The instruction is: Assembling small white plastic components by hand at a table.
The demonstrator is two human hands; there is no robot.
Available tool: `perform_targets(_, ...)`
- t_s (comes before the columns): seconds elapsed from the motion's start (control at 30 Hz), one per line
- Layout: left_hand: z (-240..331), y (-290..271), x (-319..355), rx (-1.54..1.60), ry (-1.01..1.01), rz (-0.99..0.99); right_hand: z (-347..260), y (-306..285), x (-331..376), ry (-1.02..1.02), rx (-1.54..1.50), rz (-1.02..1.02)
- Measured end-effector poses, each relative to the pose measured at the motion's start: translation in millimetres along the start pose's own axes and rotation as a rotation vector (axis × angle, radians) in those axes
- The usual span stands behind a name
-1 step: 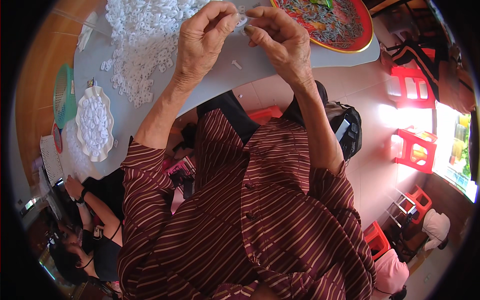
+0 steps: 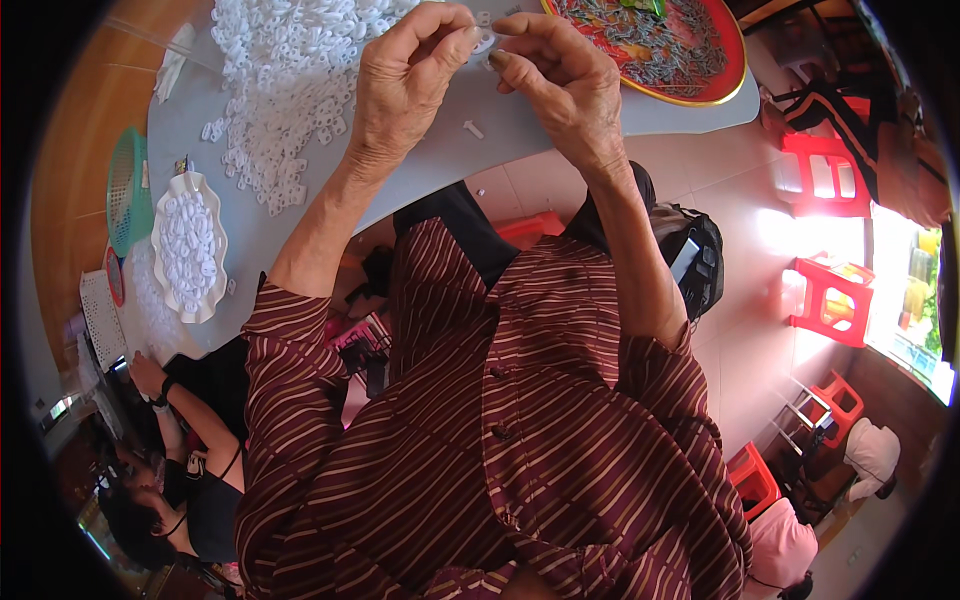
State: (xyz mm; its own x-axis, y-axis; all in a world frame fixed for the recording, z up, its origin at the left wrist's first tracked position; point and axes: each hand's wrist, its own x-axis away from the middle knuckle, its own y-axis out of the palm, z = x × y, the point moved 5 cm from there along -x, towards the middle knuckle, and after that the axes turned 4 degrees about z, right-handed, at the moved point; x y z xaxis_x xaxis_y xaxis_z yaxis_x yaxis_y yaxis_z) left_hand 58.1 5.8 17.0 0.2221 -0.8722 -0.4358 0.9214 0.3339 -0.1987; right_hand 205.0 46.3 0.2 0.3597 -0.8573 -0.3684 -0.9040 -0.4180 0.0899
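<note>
At the top edge of the view, my left hand point(image 2: 412, 82) pinches a small white plastic piece point(image 2: 484, 42) between thumb and forefinger. Facing it from the right is my right hand point(image 2: 568, 88), its fingers curled and the thumb near the forefinger. Whatever those right fingertips hold is too small to make out. Both hands are above the grey table point(image 2: 520, 133). Beyond my left hand spreads a heap of small white plastic pieces point(image 2: 285, 70). A single white piece point(image 2: 473, 129) lies on the table below the gap between my hands.
Right of my right hand, a round red tray point(image 2: 734, 45) with a gold rim holds many thin grey metal pins. A scalloped white dish point(image 2: 222, 262) of white pieces and a green basket point(image 2: 125, 190) stand at left. Another person point(image 2: 205, 500) sits lower left. Red stools point(image 2: 835, 300) stand at right.
</note>
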Motion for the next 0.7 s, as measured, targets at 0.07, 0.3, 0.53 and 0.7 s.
perform_targets(0.07,0.4,-0.2,-0.4,-0.075,0.014,-0.005,-0.9,-0.5,0.8,0.003,0.016,0.024)
perform_targets(0.3,1.0,-1.0,-1.2,-0.084,0.059,0.024,0.7,0.6,0.7,0.008,0.022,0.015)
perform_targets(0.53,3.5,-0.1,-3.0,-0.161,0.061,-0.041,1.9,1.3,1.1,-0.003,-0.045,0.018)
perform_targets(0.7,9.6,2.4,-3.8,-0.158,0.033,-0.051,0.5,-0.6,0.6,0.021,-0.032,0.047)
